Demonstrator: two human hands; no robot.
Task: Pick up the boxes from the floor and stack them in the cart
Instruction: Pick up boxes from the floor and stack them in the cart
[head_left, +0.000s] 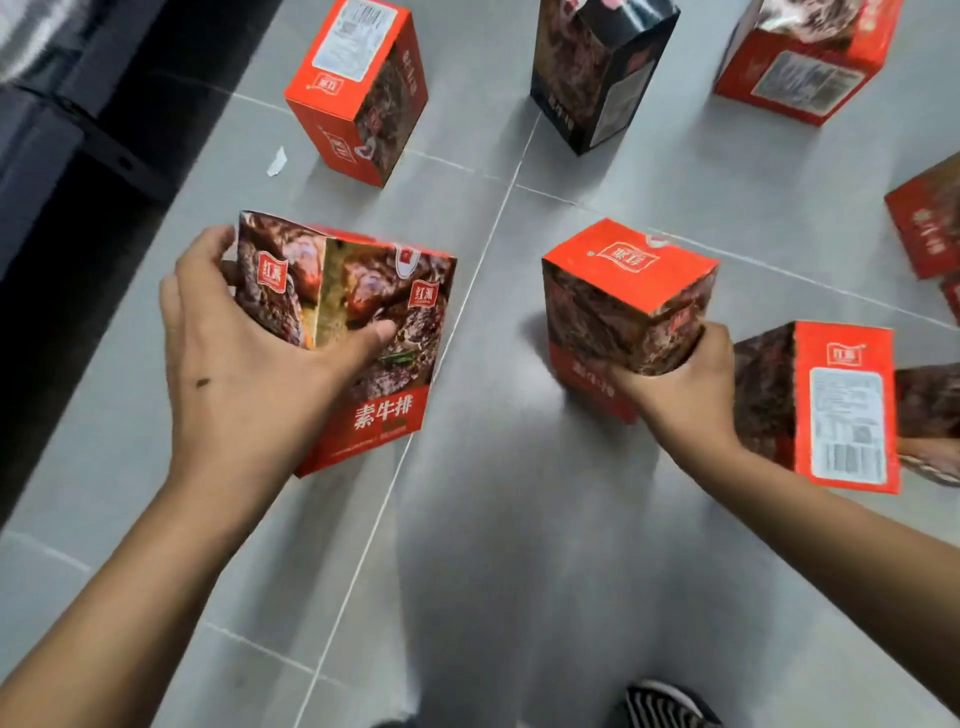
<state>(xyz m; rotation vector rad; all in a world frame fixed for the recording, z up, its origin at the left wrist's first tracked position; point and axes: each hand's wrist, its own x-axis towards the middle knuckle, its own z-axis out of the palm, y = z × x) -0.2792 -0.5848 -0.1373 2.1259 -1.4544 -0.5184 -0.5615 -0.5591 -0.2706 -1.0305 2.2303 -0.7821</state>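
Note:
My left hand (244, 364) grips a red box (363, 322) printed with a meat picture, thumb across its front face, fingers round its left side. My right hand (680, 389) grips a second red box (623, 306) from below and from the right, its red top face turned up. Both boxes are close above the grey tiled floor; whether they touch it I cannot tell. The cart is not in view.
Several more boxes lie around on the floor: a red box (358, 88) at the back left, a dark box (597, 73) at the back middle, a red box (810, 57) at the back right, others (841, 410) at the right edge. Dark furniture (62, 156) lines the left side. A striped shoe (665, 706) shows at the bottom.

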